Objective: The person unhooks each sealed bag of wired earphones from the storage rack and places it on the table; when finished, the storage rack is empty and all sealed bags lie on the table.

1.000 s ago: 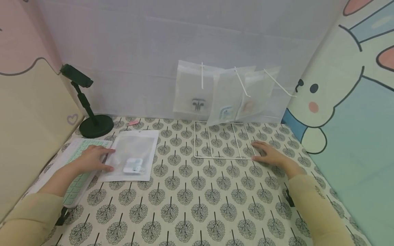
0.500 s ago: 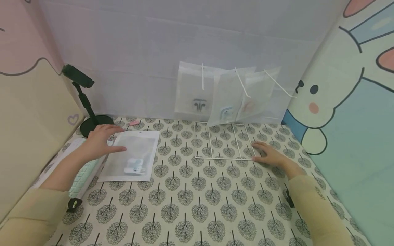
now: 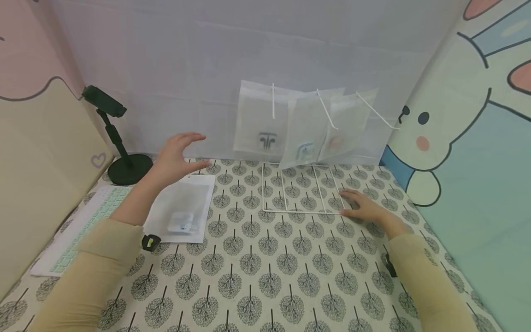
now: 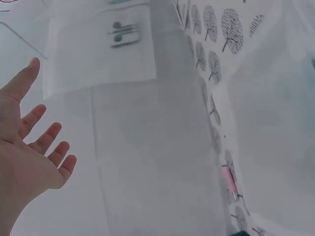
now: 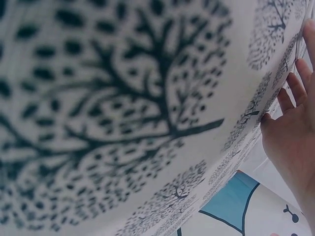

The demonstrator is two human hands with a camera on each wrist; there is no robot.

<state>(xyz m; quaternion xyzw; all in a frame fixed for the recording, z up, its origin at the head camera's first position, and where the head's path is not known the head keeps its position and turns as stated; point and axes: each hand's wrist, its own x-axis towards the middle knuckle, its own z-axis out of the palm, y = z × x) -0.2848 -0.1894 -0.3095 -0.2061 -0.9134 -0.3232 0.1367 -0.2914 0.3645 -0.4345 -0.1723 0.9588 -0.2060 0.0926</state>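
My left hand [image 3: 172, 159] is raised over the back of the table, thumb and fingers spread apart with nothing between them. Below it lies a frosted zip bag [image 3: 182, 203] with a white charger inside. In the left wrist view the left hand [image 4: 34, 142] appears beside a hanging bag of earphones [image 4: 98, 54]. On the right, my right hand [image 3: 362, 206] rests on the table, fingertips at the right end of a white wire rack base [image 3: 294, 212]. Three frosted bags [image 3: 259, 124] hang on the rack's white hooks [image 3: 327, 110]. In the right wrist view the right hand's [image 5: 290, 123] fingers are extended.
A mint-green keyboard [image 3: 91, 226] lies at the left, partly behind the left arm. Behind it stands a dark green desk lamp or microphone-like stand [image 3: 128, 168]. A small pink object [image 4: 230, 181] lies near the back edge. Printed cloth walls surround the table.
My left hand has lifted from the bag lying by the keyboard and moved up, back and to the right. That bag stays in place. My right hand has not moved.
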